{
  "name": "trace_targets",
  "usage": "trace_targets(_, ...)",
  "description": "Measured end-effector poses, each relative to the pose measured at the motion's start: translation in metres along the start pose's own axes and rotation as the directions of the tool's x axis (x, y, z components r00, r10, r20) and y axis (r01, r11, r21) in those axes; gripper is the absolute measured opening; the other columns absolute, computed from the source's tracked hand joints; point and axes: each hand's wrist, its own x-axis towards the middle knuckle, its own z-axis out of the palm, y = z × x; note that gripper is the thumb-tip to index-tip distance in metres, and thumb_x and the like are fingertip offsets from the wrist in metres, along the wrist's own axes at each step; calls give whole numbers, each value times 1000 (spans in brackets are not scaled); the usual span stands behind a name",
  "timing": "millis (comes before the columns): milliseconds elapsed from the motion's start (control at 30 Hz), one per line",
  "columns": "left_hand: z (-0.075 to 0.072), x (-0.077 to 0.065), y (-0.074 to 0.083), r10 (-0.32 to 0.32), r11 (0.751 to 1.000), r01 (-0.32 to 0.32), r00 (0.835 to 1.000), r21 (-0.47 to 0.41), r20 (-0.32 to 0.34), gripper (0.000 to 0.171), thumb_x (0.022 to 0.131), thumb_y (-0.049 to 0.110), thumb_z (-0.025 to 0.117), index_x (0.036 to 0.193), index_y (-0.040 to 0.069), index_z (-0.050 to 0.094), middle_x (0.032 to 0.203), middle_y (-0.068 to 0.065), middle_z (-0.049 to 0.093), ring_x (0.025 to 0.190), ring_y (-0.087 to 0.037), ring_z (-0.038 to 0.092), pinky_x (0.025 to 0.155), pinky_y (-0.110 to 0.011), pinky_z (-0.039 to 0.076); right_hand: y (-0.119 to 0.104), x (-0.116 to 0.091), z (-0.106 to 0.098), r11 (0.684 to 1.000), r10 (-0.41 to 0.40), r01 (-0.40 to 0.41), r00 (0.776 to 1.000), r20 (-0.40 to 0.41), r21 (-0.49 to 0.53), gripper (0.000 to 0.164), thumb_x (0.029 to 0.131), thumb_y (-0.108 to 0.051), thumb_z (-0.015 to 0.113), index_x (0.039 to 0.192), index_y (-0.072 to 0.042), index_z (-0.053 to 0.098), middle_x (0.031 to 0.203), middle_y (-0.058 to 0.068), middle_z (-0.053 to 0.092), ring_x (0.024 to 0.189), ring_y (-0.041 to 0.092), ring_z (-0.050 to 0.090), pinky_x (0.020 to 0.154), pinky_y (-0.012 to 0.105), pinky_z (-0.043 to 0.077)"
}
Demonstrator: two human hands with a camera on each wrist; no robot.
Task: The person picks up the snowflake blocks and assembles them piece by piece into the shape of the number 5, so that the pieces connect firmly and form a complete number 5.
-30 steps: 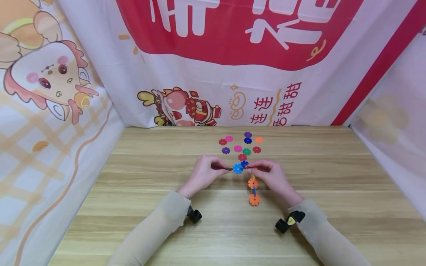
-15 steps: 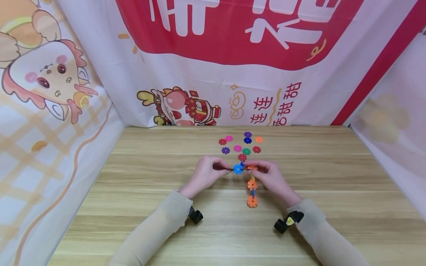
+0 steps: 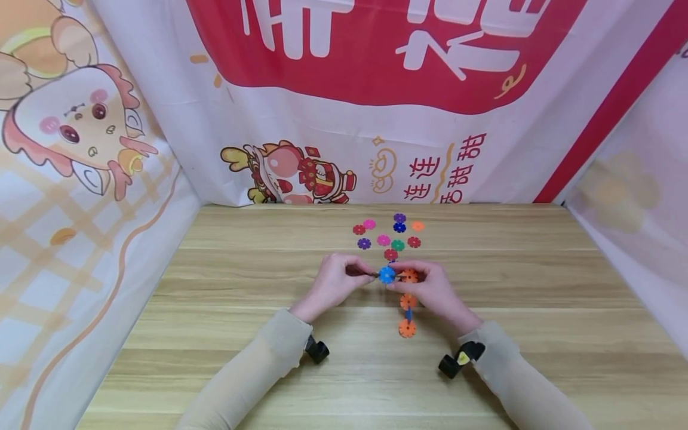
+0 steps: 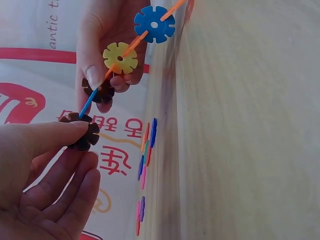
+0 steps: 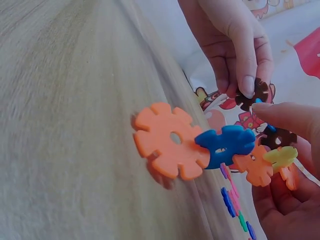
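Note:
My left hand (image 3: 334, 280) pinches a black snowflake disc (image 4: 91, 136) between thumb and fingers. Slotted to it is a light blue snowflake disc (image 3: 386, 275), seen edge-on in the left wrist view. Thumb and a fingertip of my right hand (image 3: 434, 292) grip that light blue disc at its edges. A second black disc (image 5: 286, 135) joins on its right side. From there a chain of orange, yellow (image 4: 128, 62) and blue (image 5: 236, 142) discs hangs toward me, ending in a large-looking orange disc (image 5: 159, 141). My right fingers partly hide the chain's upper part.
Several loose snowflake discs lie flat on the wooden table (image 3: 242, 286) beyond my hands, among them a green disc (image 3: 398, 245), a red disc (image 3: 414, 242) and a purple disc (image 3: 364, 243). A printed cloth (image 3: 322, 107) stands behind the table.
My right thumb and fingertip have shifted left, onto the light blue disc. The hanging chain has dropped slightly toward me. My left hand keeps its pinch nearly in place.

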Motion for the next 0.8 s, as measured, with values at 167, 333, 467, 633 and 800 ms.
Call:
trace_targets(167, 0, 0, 1, 3, 1000, -3, 1000, -3, 0, 6, 87, 9, 82, 91, 14, 80, 86, 9, 73, 79, -7, 67, 73, -27, 57, -2, -1, 2, 999, -28, 27, 1000, -13, -29, 43, 81, -30, 89, 121, -21, 75, 122, -1, 69, 114, 23, 60, 99, 44, 50)
trace_targets(333, 0, -1, 2, 11, 1000, -11, 1000, -5, 4, 6, 88, 8, 82, 90, 14, 80, 85, 9, 72, 79, -7, 67, 73, -27, 57, -2, -1, 2, 994, -82, 81, 997, -11, -71, 40, 81, -28, 89, 119, -20, 76, 117, -2, 71, 104, 22, 63, 88, 36, 55)
trace_targets(467, 0, -1, 1, 23, 1000, -23, 999, -1, 22, 7, 89, 8, 81, 90, 14, 80, 86, 9, 72, 79, -7, 67, 73, -26, 57, -3, -1, 2, 989, -110, 110, 994, 3, -103, 37, 81, -28, 89, 116, -21, 78, 112, -4, 74, 93, 23, 64, 71, 26, 55)
trace_targets(633, 0, -1, 2, 36, 999, -37, 999, 6, 37, 7, 89, 5, 80, 89, 13, 79, 86, 7, 73, 78, -7, 67, 72, -26, 57, -5, -2, 1, 981, -142, 142, 990, 11, -130, 35, 80, -26, 90, 113, -20, 79, 110, -5, 74, 93, 21, 67, 70, 29, 57)
trace_targets(800, 1, -2, 4, 56, 998, -56, 997, 2, 50, 7, 89, 3, 79, 88, 10, 79, 87, 2, 74, 78, -8, 67, 71, -24, 57, -5, -1, 0, 977, -161, 164, 987, 26, -140, 36, 80, -27, 90, 113, -20, 79, 108, -5, 74, 92, 20, 67, 73, 30, 58)
